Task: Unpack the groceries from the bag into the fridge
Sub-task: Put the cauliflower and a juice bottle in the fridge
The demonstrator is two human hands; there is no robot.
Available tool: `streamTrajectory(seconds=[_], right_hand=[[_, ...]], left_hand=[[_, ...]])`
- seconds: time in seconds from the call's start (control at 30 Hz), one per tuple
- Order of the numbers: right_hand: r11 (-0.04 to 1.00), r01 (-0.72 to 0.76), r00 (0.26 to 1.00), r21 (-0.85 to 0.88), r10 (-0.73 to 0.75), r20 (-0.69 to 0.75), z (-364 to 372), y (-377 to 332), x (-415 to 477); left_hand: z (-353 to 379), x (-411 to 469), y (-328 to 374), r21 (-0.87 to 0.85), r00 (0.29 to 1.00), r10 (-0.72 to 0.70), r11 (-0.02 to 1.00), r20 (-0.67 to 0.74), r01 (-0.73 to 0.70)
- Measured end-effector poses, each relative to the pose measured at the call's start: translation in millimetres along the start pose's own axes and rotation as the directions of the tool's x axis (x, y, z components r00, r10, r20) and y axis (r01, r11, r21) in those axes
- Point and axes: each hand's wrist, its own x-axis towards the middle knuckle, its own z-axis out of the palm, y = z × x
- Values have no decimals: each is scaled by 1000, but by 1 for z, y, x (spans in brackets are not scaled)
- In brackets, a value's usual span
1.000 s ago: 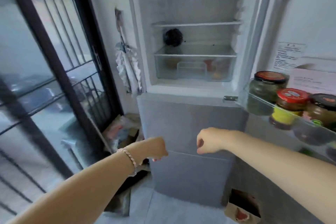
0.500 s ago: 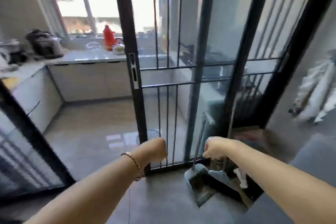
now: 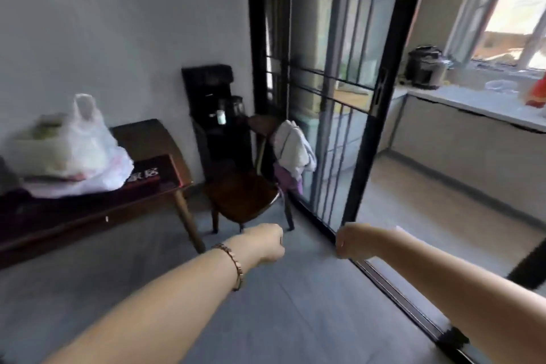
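Two fists — left hand (image 3: 266, 241), right hand (image 3: 350, 241).

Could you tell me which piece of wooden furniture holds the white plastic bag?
The table at the left holds the bag; the chair carries only draped cloth.

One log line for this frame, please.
phase: facing bag | left hand: curled, empty | right hand: curled, empty | bag: on table, untouched | fridge: out of view
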Motion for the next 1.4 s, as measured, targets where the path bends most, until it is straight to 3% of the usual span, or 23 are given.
streamTrajectory(seconds=[0.23,0.43,0.57,0.7,0.83,1.07,1.17,1.33,1.4], right_hand=[[938,320,942,-132,-330,-63,-82,-252,58],[862,449,879,-236,-473,-54,-133,-432,138],[828,528,834,-190,-548,-68,-162,-513,172],[807,571,801,-151,-588,-115,-185,-573,228],[777,607,754,-166,-629,-190,-218,-627,287],[675,722,592,-150,-716,-371,-318,-745,381],[701,699,619,-142,-692,-371,-353,-786,418],[711,648,733,-274,-680,-31,-352,-815,475],[734,627,764,-263,-645,19,-345,-815,489]], left_hand=[[-32,-63,-252,-176,941,-335,930,-45,323],[-76,-98,-434,-441,887,-456,812,-70,382],[-91,-101,-520,-556,832,-542,730,-119,397],[-97,-82,-595,-578,785,-602,696,-147,425],[-103,-48,-664,-458,773,-610,745,-174,484],[-173,18,-784,-454,723,-626,756,-292,472],[-202,33,-823,-492,710,-622,755,-331,433],[-213,68,-877,-587,750,-565,753,-344,298],[-213,83,-893,-571,788,-488,791,-375,218]])
